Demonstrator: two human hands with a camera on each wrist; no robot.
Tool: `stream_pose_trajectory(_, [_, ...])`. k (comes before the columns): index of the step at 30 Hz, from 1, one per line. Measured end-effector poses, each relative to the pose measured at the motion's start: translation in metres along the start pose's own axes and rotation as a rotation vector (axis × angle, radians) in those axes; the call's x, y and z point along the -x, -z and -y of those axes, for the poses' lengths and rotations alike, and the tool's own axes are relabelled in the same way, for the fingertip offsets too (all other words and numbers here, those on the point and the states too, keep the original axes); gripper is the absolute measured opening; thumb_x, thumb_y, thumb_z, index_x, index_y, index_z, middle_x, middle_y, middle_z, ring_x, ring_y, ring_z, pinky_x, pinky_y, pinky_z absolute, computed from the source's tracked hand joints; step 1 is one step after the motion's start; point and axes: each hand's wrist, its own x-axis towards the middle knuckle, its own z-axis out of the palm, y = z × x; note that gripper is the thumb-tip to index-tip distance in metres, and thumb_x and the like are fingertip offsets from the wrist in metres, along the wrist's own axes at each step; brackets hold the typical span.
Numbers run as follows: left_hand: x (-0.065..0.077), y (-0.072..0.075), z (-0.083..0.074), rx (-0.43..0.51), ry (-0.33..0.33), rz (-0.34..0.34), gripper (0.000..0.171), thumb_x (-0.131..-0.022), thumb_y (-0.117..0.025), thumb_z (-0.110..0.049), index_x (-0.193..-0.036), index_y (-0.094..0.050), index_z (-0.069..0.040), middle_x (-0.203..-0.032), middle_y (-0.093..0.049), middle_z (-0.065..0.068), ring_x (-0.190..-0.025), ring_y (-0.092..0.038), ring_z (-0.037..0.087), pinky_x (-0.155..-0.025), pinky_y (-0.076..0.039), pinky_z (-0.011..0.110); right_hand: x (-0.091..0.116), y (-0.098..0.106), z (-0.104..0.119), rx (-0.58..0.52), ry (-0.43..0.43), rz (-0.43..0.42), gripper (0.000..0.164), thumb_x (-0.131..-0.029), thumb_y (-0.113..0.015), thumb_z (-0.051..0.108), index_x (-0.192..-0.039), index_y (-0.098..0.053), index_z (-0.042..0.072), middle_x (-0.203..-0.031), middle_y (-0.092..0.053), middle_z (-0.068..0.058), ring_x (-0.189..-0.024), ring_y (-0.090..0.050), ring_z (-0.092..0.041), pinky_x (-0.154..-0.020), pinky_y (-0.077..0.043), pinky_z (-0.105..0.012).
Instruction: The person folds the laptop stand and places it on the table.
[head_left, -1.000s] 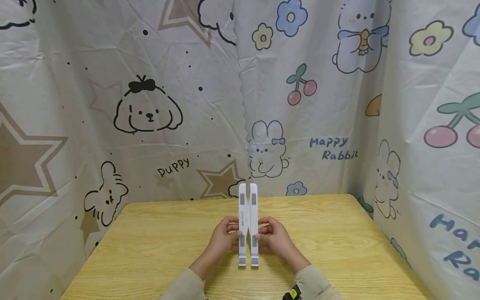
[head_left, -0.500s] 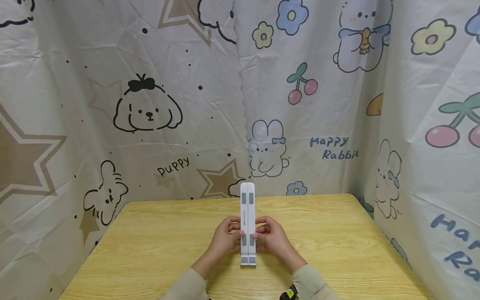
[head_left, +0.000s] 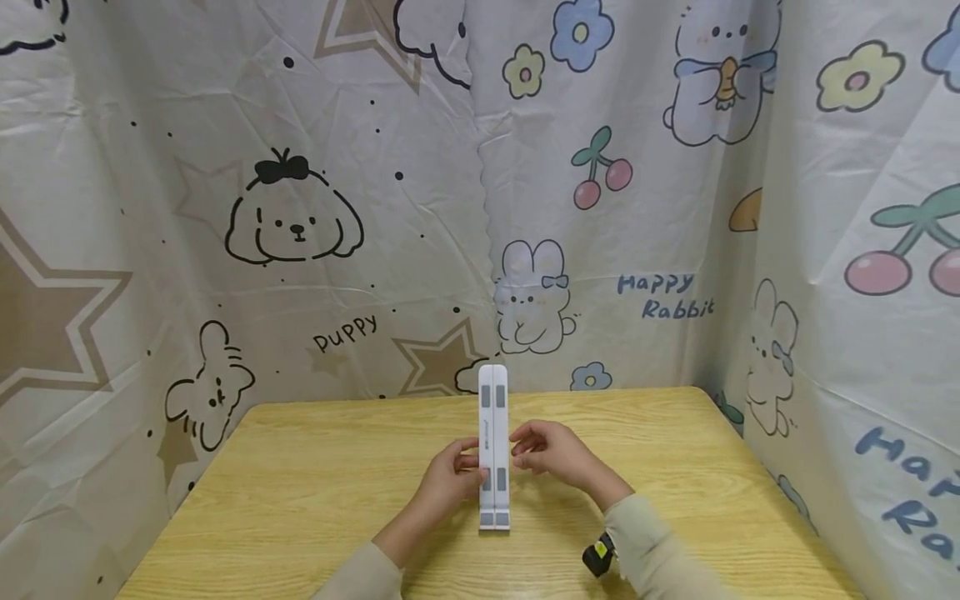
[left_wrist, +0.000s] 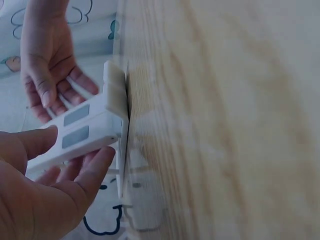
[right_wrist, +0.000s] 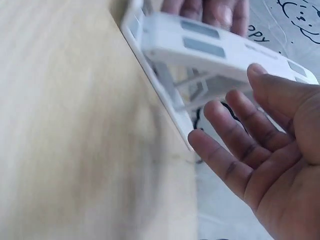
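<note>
A white folding laptop stand (head_left: pixel 492 450) with grey pads stands on the table, its two long bars drawn together side by side. My left hand (head_left: pixel 448 477) grips its left bar, thumb on the top face and fingers underneath, as the left wrist view also shows. Just off the right bar is my right hand (head_left: pixel 558 454), its fingers loosely bent and holding nothing. In the right wrist view, the stand's raised bars (right_wrist: pixel 235 47) slope up from its base, with hinged struts (right_wrist: pixel 192 82) below. There the right thumb and fingers spread beside the near bar.
The wooden table (head_left: pixel 337 492) lies under both arms. A cartoon-printed curtain (head_left: pixel 300 317) hangs behind it and along its sides. A black device with a yellow mark (head_left: pixel 598 554) sits at the right wrist.
The stand's two bars, apart a second ago, have come together. My right hand has let go of the right bar and moved slightly away; my left hand keeps its grip.
</note>
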Motion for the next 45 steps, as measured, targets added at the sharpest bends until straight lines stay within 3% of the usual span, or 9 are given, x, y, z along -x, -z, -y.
stream_pose_trajectory(5, [0.010,0.001,0.001,-0.119,-0.048,0.038,0.074,-0.087,-0.076,0.003,-0.151,-0.040,0.005,-0.130,-0.061,0.030,-0.113,-0.066,0.039,-0.090,-0.061,0.041,-0.011,0.029,0.013,0.067,0.070,0.028,0.033,-0.091,-0.078,0.015,-0.121,-0.067,0.004,-0.105,-0.072,-0.010,-0.091,-0.068,-0.018,-0.078,-0.061,-0.034])
stream_pose_trajectory(8, [0.018,0.000,0.004,-0.156,-0.036,0.064,0.082,-0.084,-0.079,0.003,-0.154,-0.036,0.004,-0.139,-0.056,0.031,-0.120,-0.062,0.044,-0.094,-0.059,0.045,-0.019,0.044,0.022,0.070,0.118,0.022,0.034,-0.092,-0.078,0.016,-0.123,-0.067,0.006,-0.111,-0.072,-0.012,-0.097,-0.068,-0.020,-0.081,-0.060,-0.033])
stream_pose_trajectory(17, [0.032,-0.005,0.006,-0.122,-0.005,0.130,0.104,-0.073,-0.082,0.015,-0.159,-0.026,0.002,-0.149,-0.045,0.030,-0.130,-0.053,0.048,-0.105,-0.051,0.053,-0.046,0.071,0.051,0.023,0.181,0.044,0.043,-0.094,-0.073,0.007,-0.135,-0.061,0.006,-0.133,-0.064,-0.014,-0.123,-0.061,-0.037,-0.095,-0.058,-0.039])
stream_pose_trajectory(21, [0.034,-0.007,0.007,-0.180,-0.030,0.131,0.107,-0.069,-0.081,0.019,-0.159,-0.025,0.003,-0.145,-0.049,0.031,-0.128,-0.056,0.047,-0.106,-0.049,0.057,-0.057,0.073,0.057,0.043,0.221,0.092,0.048,-0.096,-0.071,0.008,-0.143,-0.058,0.010,-0.144,-0.060,-0.012,-0.131,-0.056,-0.037,-0.101,-0.056,-0.042])
stream_pose_trajectory(25, [0.035,-0.006,0.009,-0.265,-0.035,0.105,0.109,-0.067,-0.083,0.018,-0.158,-0.026,0.003,-0.137,-0.055,0.029,-0.124,-0.060,0.044,-0.105,-0.050,0.056,-0.065,0.071,0.059,0.066,0.228,0.170,0.054,-0.098,-0.070,0.012,-0.150,-0.053,0.017,-0.152,-0.054,-0.005,-0.136,-0.053,-0.034,-0.103,-0.054,-0.043])
stream_pose_trajectory(29, [0.035,-0.007,0.009,-0.294,-0.032,0.088,0.111,-0.065,-0.085,0.017,-0.158,-0.027,0.001,-0.134,-0.057,0.026,-0.121,-0.061,0.041,-0.103,-0.052,0.054,-0.069,0.067,0.062,0.096,0.239,0.222,0.059,-0.098,-0.069,0.010,-0.152,-0.050,0.020,-0.156,-0.050,-0.004,-0.140,-0.048,-0.036,-0.108,-0.050,-0.050])
stream_pose_trajectory(38, [0.035,-0.011,0.006,-0.351,-0.083,0.074,0.111,-0.063,-0.084,0.019,-0.158,-0.030,0.002,-0.131,-0.061,0.025,-0.115,-0.065,0.036,-0.095,-0.058,0.046,-0.072,0.069,0.065,0.182,0.237,0.248,0.059,-0.099,-0.066,0.006,-0.153,-0.050,0.023,-0.157,-0.048,-0.005,-0.141,-0.046,-0.040,-0.108,-0.049,-0.052])
stream_pose_trajectory(45, [0.034,-0.009,0.008,-0.370,-0.126,0.055,0.106,-0.063,-0.083,0.020,-0.156,-0.035,0.005,-0.128,-0.064,0.024,-0.110,-0.067,0.034,-0.091,-0.059,0.041,-0.075,0.071,0.065,0.210,0.218,0.234,0.059,-0.098,-0.065,0.000,-0.151,-0.053,0.023,-0.158,-0.047,0.001,-0.145,-0.042,-0.035,-0.115,-0.041,-0.056])
